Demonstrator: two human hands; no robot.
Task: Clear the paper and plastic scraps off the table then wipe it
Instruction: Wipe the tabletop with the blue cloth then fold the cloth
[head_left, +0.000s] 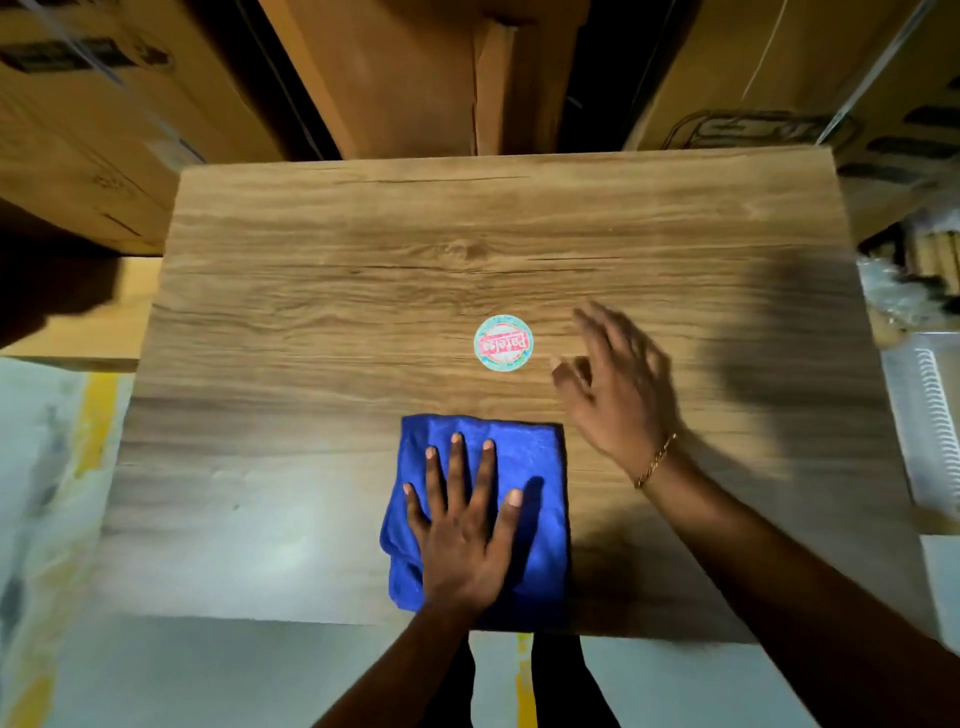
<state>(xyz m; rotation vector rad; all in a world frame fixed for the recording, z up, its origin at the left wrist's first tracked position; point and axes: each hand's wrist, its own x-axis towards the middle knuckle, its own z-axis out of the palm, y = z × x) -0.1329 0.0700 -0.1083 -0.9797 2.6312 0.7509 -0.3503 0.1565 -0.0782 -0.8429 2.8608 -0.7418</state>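
A folded blue cloth (535, 462) lies near the front edge of the wooden table (322, 291). My left hand (462, 525) presses flat on the cloth with its fingers spread straight. My right hand (618, 389) hovers over the table to the right of the cloth, fingers straight and blurred, holding nothing. A round sticker (503, 343) in pale green with a pink label sits on the table top just left of my right hand's fingertips.
Large cardboard boxes (83, 119) stand behind and left of the table, with more boxes (779, 73) at the back right. Clear plastic packaging (904, 291) and a white ribbed object (930, 421) lie off the right edge. The floor (47, 467) shows yellow marks.
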